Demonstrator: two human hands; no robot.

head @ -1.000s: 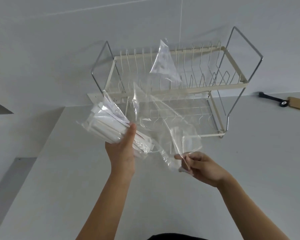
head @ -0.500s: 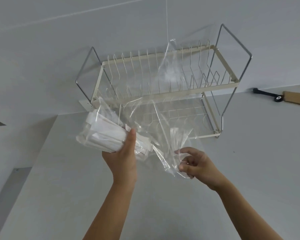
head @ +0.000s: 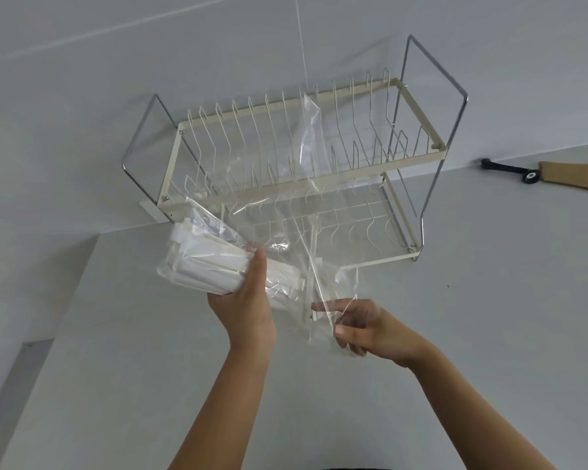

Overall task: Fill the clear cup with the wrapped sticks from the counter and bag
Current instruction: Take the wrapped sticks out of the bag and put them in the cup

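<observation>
Where left hand (head: 245,310) grips, wrapped sticks (head: 206,266) slant upper-left to lower-right.

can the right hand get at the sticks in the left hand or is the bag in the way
Probably not directly. The left hand grips the wrapped sticks, and the clear bag hangs between them and the right hand, its film across that hand. The film likely needs clearing first.

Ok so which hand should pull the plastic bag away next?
Probably the right hand: it is at the loose end of the clear bag, while the left hand grips the wrapped sticks.
</observation>
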